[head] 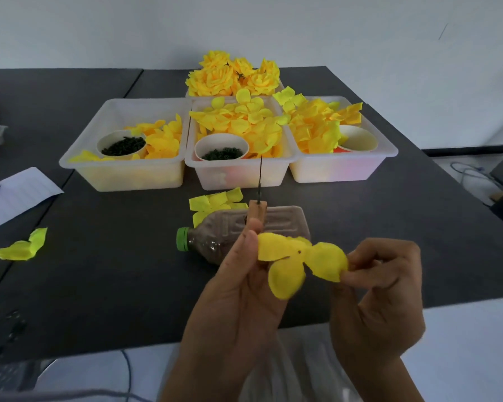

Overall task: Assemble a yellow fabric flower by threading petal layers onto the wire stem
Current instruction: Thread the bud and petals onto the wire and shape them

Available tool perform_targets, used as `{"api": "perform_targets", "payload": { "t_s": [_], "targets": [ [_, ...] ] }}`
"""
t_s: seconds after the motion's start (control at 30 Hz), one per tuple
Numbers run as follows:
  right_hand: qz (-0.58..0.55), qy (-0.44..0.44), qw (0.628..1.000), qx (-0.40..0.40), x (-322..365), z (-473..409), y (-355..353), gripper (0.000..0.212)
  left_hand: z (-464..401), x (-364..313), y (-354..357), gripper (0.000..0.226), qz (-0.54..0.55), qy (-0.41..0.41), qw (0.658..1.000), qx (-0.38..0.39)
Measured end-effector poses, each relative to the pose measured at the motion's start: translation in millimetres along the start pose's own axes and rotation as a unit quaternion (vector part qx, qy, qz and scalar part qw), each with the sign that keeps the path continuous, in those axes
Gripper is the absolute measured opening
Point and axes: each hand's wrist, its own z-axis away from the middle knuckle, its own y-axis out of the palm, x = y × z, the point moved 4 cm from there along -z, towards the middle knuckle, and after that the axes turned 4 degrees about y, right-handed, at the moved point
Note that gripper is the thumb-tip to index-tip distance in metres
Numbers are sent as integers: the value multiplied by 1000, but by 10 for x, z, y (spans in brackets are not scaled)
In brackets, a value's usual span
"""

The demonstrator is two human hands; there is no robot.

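Note:
A yellow fabric petal layer with a small centre hole is stretched between my two hands above the table's near edge. My left hand pinches its left petal and my right hand pinches its right petal. Just behind, a thin dark wire stem stands upright from a wooden block fixed on a lying plastic bottle with a green cap. The petal layer is below and in front of the wire tip, not on it.
Three white bins hold yellow petals and paper cups of dark green parts. Finished yellow flowers are piled behind. Loose petals lie on the dark table. Paper lies left.

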Motion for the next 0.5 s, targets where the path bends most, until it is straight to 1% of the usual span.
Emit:
{"api": "perform_targets", "payload": {
  "t_s": [0.03, 0.07, 0.1, 0.13, 0.17, 0.2, 0.23, 0.27, 0.3, 0.33, 0.37, 0.4, 0.43, 0.47, 0.5],
  "targets": [
    [6, 4, 1000, 7, -7, 42, -30, 22, 25, 16, -30, 49, -8, -7, 1000, -3],
    [13, 9, 1000, 16, -10, 75, -60, 22, 45, 30, -35, 46, -1, -15, 1000, 0],
    [22, 12, 999, 25, -16, 102, -84, 23, 54, 57, -75, 50, 15, -23, 1000, -1],
    [29, 19, 999, 33, -19, 122, -100, 24, 73, 77, -95, 53, 27, -19, 999, -9],
    [31, 33, 998, 41, -27, 141, -105, 25, 92, 96, -108, 47, 21, 2, 1000, -15],
    [22, 64, 996, 53, -34, 161, -98, 26, 106, 120, -134, 39, 0, 22, 999, -33],
    [1, 116, 991, 66, -50, 186, -85, 28, 108, 143, -164, 34, -32, 48, 997, -42],
    [-30, 179, 980, 76, -80, 222, -78, 30, 115, 156, -162, 32, -56, 76, 995, -39],
    [-73, 252, 961, 86, -128, 263, -71, 31, 116, 160, -186, 35, -81, 103, 991, -32],
    [-127, 328, 931, 97, -164, 296, -68, 27, 123, 153, -196, 35, -106, 120, 987, -31],
    [-192, 410, 884, 112, -210, 335, -64, 15, 126, 140, -217, 32, -134, 132, 982, -24],
    [-259, 497, 818, 131, -259, 364, -48, 14, 135, 119, -227, 30, -160, 133, 978, -15],
    [-301, 571, 748, 155, -311, 391, -28, 38, 134, 107, -248, 29, -186, 127, 974, 0],
    [-315, 620, 692, 195, -316, 383, -6, 61, 137, 98, -253, 31, -209, 111, 971, 16],
    [-306, 640, 663, 241, -324, 359, -4, 76, 126, 99, -267, 34, -229, 92, 968, 38]
  ]
}}
